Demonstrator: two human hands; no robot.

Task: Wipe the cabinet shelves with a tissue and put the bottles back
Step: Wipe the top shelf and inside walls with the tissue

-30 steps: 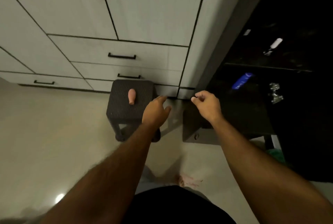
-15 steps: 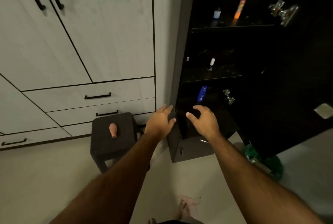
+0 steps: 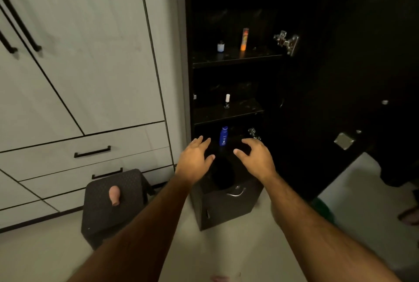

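Cabinet [image 3: 235, 57] shelves hold blue bottle [image 3: 223, 136], orange tube [image 3: 244, 39]

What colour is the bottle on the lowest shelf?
Blue, with a white label; the bottle shows in the head view.

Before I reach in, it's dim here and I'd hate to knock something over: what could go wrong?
The upright blue bottle stands just beyond both bare hands, left hand and right hand; a sweep could topple it. The dark cabinet shelves hide edges, and the metal door hinge may catch an arm. The small white-capped bottle on the middle shelf could tip easily.
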